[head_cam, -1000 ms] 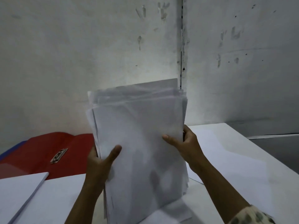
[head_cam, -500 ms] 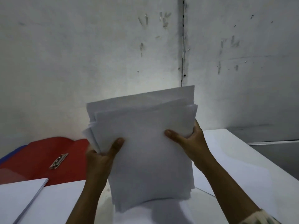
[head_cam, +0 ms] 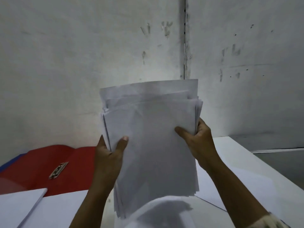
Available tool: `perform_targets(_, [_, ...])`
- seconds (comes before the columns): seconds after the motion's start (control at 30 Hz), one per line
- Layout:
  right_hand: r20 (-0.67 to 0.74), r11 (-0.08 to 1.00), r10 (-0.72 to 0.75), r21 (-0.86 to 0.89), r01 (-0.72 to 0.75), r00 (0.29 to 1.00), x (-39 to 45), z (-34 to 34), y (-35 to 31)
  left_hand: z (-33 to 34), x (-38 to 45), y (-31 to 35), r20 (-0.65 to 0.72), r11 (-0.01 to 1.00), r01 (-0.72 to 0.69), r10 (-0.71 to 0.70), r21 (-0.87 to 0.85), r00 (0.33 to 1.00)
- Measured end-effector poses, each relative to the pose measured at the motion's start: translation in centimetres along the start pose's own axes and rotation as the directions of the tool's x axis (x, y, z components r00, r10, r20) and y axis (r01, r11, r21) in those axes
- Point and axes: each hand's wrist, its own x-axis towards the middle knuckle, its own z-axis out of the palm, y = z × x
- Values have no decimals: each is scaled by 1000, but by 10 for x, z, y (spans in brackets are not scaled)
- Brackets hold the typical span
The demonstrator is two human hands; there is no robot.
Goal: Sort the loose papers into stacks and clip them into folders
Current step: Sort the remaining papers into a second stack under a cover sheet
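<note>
A: We've got the sheaf of loose papers [head_cam: 153, 145] upright above the white table [head_cam: 246, 170], left hand [head_cam: 108, 155] gripping the left edge, right hand [head_cam: 197, 137] clamped on the right edge, thumbs in front.

B: Light but floppy, and the uneven top edges suggest the sheets slide easily. We'd keep holding both long sides mid-height, then tap it square before the red folder's [head_cam: 41, 162] metal clip [head_cam: 58, 170].

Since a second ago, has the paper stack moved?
Yes. The paper stack sits lower: its top edge has dropped further below the bottom end of the wall seam.
</note>
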Motion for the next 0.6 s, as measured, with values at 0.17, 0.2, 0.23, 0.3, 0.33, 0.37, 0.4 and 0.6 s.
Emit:
perform_targets(0.17, [-2, 995, -33, -92, 32, 999, -20, -4, 26, -2, -14, -24, -55, 999, 0, 2, 35, 998])
perform_targets(0.2, [-6, 994, -72, -85, 71, 997, -20, -5, 27, -3, -13, -23, -49, 997, -54, 56, 47, 997])
perform_targets(0.23, [3, 991, -120, -64, 120, 993, -19, -6, 25, -4, -12, -17, -40, 990, -123, 126, 73, 991])
perform_targets(0.3, [26, 971, -231, -51, 232, 973, -13, -7, 16, -6, -4, 0, 11, 942, -299, 301, 154, 953])
perform_targets(0.33, [32, 952, -294, -86, 295, 955, -10, -6, 10, -7, 2, 7, 56, 911, -371, 367, 182, 928])
perform_targets(0.37, [41, 920, -359, -155, 360, 933, -7, -5, 4, -8, 9, 14, 95, 881, -426, 415, 208, 905])
perform_targets(0.4, [59, 873, -426, -236, 428, 903, -3, -5, -2, -9, 17, 19, 132, 841, -481, 462, 247, 877])
perform_targets(0.6, [245, 558, -637, -509, 656, 731, 23, -13, -13, -15, 45, 25, 296, 604, -660, 597, 447, 746])
